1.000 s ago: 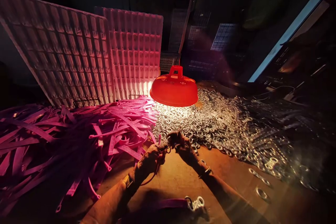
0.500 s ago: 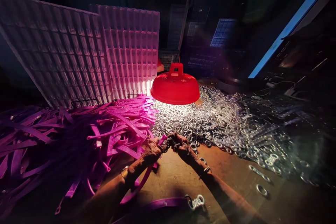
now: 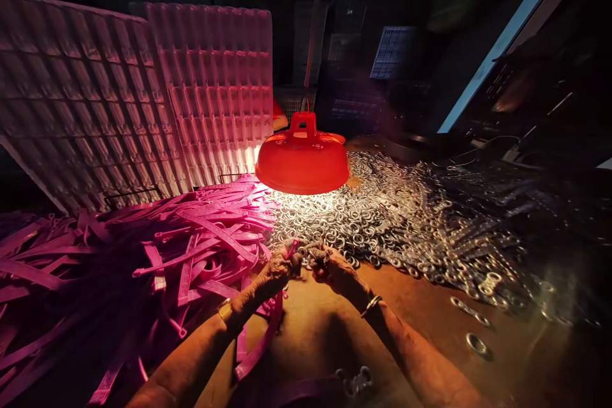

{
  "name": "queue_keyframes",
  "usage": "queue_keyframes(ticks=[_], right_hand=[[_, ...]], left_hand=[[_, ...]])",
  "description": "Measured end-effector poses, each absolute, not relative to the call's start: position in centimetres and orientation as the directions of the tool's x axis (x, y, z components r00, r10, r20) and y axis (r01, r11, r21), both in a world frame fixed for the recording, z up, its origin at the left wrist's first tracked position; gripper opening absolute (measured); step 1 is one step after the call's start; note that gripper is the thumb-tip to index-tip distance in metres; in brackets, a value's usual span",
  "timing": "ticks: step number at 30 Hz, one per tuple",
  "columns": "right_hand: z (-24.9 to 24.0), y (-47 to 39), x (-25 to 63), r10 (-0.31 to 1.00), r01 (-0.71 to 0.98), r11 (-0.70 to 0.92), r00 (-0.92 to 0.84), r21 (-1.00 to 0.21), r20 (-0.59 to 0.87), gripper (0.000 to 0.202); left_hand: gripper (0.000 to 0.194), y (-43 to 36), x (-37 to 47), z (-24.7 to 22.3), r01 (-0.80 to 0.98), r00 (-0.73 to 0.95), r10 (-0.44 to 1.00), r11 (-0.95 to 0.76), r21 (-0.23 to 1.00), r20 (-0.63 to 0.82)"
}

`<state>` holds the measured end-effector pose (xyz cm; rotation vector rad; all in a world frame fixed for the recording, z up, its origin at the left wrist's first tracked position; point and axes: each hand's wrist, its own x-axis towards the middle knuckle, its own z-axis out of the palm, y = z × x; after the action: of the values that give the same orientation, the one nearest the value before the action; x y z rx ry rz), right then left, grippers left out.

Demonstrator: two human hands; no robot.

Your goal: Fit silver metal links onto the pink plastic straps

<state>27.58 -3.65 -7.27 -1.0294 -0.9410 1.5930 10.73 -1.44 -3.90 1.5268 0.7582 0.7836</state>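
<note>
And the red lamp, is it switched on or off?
On: bright light spills from under the red lamp onto the metal rings below.

Lamp (image 3: 302, 162): red, near centre, shining downward
Panels (image 3: 208, 89): two, ribbed, upright, ten o'clock
Grid (image 3: 392, 51): bluish, one o'clock
Strip (image 3: 507, 44): pale blue, slanting, two o'clock
Tabletop (image 3: 306, 306): brown, six o'clock

Left hand (image 3: 278, 269): fingers hide part of the held pink strap (image 3: 271, 331).
Right hand (image 3: 335, 268): fingertip contents too small and dark to tell.
Lamp shade (image 3: 302, 162): underside hidden.
Left panel (image 3: 90, 102): cut off by left edge.
Ring heap (image 3: 392, 223): right end blurred, dark.
Forearms (image 3: 191, 354): cut off by bottom edge.
</note>
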Motion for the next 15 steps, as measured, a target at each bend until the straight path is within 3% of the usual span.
queue_keyframes(ticks=[4, 8, 12, 15], right_hand=[[-7.0, -4.6, 27.5, 0.923, -0.329, -0.345, -0.288, -0.879, -0.255, 0.027], [-6.1, -5.8, 27.2, 0.873, -0.287, -0.41, -0.398, -0.866, -0.282, 0.025], [-5.3, -7.2, 26.1, 0.944, -0.152, -0.241, -0.267, -0.959, -0.195, 0.029], [-5.0, -8.5, 25.0, 0.981, -0.166, -0.148, -0.15, -0.975, -0.124, 0.033]], left_hand=[[0.033, -3.2, 10.9, -5.1, 0.101, 0.56, 0.828, -0.099, 0.99, 0.026], [0.029, -4.8, 10.6, -5.9, 0.156, 0.521, 0.832, -0.315, 0.936, 0.193], [0.023, -6.2, 10.3, -5.7, 0.339, 0.428, 0.864, -0.426, 0.839, 0.266], [0.017, -6.7, 10.3, -5.2, 0.309, 0.32, 0.913, -0.352, 0.884, 0.252]])
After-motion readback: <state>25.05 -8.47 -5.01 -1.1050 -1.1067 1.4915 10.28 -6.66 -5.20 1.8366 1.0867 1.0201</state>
